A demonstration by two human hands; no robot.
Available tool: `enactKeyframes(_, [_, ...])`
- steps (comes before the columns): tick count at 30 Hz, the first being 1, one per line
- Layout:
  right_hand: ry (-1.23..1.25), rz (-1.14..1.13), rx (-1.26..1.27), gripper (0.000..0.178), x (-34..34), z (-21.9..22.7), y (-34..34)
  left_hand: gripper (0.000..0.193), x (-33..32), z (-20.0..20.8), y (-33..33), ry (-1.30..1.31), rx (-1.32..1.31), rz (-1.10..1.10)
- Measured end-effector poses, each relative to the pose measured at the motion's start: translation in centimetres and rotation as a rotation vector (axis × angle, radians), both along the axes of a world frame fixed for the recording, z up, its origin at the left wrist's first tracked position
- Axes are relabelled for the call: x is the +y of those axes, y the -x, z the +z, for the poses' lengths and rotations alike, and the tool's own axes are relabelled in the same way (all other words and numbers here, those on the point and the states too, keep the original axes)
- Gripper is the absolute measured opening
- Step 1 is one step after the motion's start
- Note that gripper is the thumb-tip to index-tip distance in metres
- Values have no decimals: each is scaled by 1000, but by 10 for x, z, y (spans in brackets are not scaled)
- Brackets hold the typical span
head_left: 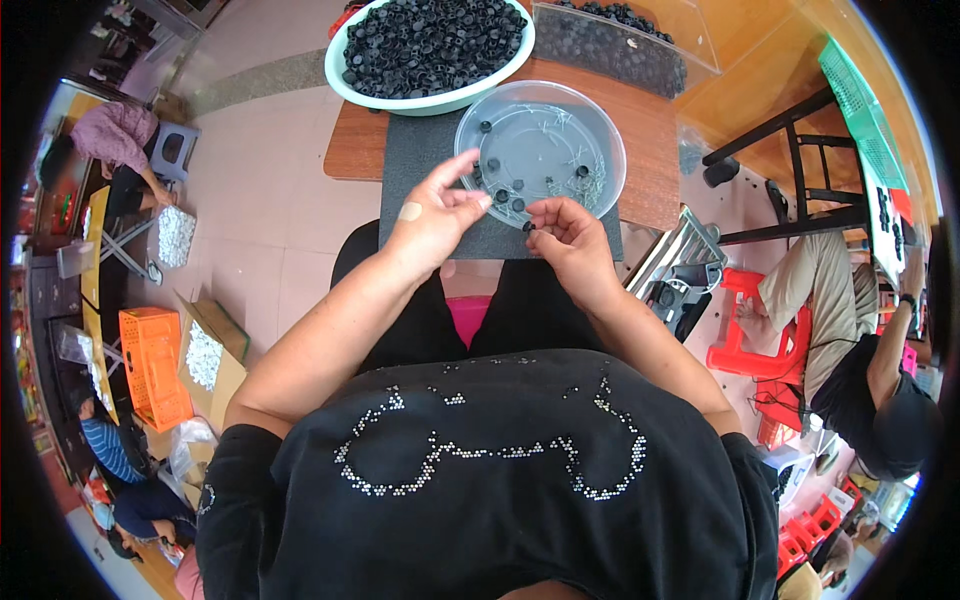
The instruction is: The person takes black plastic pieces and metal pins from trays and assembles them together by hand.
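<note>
A brown table stands before the person, with a dark grey mat over its near middle. At the far left a pale green basin is heaped with black caps; to its right, at the far edge, a clear rectangular box holds more dark pieces. Nearer, a clear round tub sits partly on the mat, with a few loose black pieces and thin pale strands inside, the strands mostly along its right side.

The left hand is at the tub's near left rim, thumb and forefinger spread well apart with nothing visible between them; a small patch is on its back. The right hand is at the near rim, thumb and forefinger pinched together on a small black piece, which sits at their tips, just beside the tub's near edge.
</note>
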State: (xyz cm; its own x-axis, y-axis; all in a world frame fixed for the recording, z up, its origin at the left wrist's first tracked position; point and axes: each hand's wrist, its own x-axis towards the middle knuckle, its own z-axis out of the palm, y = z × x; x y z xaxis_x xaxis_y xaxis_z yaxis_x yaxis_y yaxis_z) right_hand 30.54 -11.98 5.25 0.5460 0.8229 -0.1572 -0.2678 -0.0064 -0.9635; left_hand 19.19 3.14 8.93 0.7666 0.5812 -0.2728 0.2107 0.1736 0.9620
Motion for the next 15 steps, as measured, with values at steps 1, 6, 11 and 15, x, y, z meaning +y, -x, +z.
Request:
enactKeyframes(1, [1, 1, 2, 24, 0, 0, 3, 48, 0, -13, 6, 15, -10, -58])
enactKeyframes(6, [-2, 84, -715, 24, 2, 14, 24, 26, -29, -37, 34, 599, -31, -113])
enactKeyframes(11, [-16, 185, -845, 24, 1, 7, 35, 20, -27, -50, 54, 722, -47, -126])
enactKeyframes(15, [-40, 287, -1085, 30, 1, 10, 43, 20, -26, -55, 62, 800, -73, -113])
